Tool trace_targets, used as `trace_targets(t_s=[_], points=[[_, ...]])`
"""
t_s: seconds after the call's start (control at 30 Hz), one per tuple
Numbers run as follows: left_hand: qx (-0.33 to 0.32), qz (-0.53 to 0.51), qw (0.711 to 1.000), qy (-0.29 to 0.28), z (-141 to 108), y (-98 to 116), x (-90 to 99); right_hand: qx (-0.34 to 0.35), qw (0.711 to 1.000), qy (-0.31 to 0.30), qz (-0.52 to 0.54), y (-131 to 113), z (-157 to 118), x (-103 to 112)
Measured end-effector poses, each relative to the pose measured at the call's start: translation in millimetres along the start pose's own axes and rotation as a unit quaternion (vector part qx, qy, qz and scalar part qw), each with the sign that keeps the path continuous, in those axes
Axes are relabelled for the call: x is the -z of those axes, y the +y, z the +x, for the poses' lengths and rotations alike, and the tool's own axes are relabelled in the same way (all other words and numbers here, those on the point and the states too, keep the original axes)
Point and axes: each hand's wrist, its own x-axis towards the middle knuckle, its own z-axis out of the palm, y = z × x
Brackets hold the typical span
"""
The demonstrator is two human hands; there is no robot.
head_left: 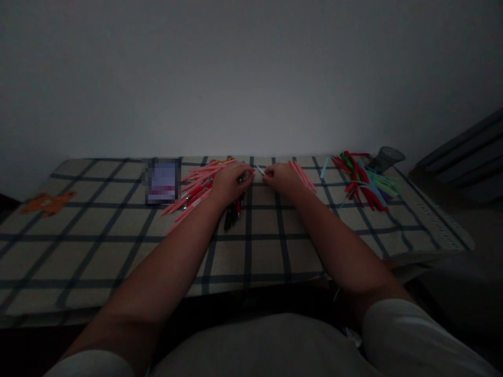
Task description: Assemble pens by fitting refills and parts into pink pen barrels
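right hand (281, 178) pinching 1 white stick (260, 170) | left hand (231, 182) curled, hold unclear | 1 glass (386, 158)

Left grip (231, 183) covers part of the pink sticks (191, 195) and the upper ends of the dark pens (232, 215); count not possible. White piece (260, 170): one end lost in right grip (280, 178), too small to identify. Whether left fingertips pinch anything, unclear. Panel (163, 180) pixelated, content unreadable. Orange item (47, 203) dim, surface detail lost. Coloured strips (363, 183) overlap, individual ends hard to trace; they hide the lower part of the cup (387, 157). Lettering on the cloth (267, 251) too small to read. Table's left side, dark slats (467, 157) and both sleeves (408, 335) run out of frame.
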Motion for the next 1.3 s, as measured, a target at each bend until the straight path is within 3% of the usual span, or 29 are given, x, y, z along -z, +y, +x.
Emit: trace_targets(t_s=[0.23, 0.47, 0.6, 0.77, 0.93, 1.13, 1.3], points=[[0.015, 0.005, 1.0, -0.003, 0, 3, 1.8, -0.016, 0.963, 0.111, 0.245, -2, 3, -6], [-0.001, 0.0, 1.0, 0.01, 0, 5, 4.7, -0.036, 0.9, 0.13, 0.415, -5, 7, -13], [-0.023, -0.025, 0.999, 0.028, -1, 3, 3.2, -0.074, 0.848, 0.117, 0.511, -9, 9, -14], [0.005, -0.031, 0.997, 0.066, -2, 3, 3.9, -0.084, 0.769, 0.122, 0.622, -8, 12, -16], [0.021, -0.015, 0.997, 0.066, -2, 4, 7.1, -0.087, 0.718, 0.115, 0.681, -5, 14, -18], [-0.001, -0.012, 1.0, 0.009, -1, 3, 4.4, -0.089, 0.701, 0.096, 0.701, -7, 14, -16], [0.015, 0.005, 1.0, -0.018, 1, 5, 5.2, -0.105, 0.734, 0.111, 0.662, -6, 15, -16]])
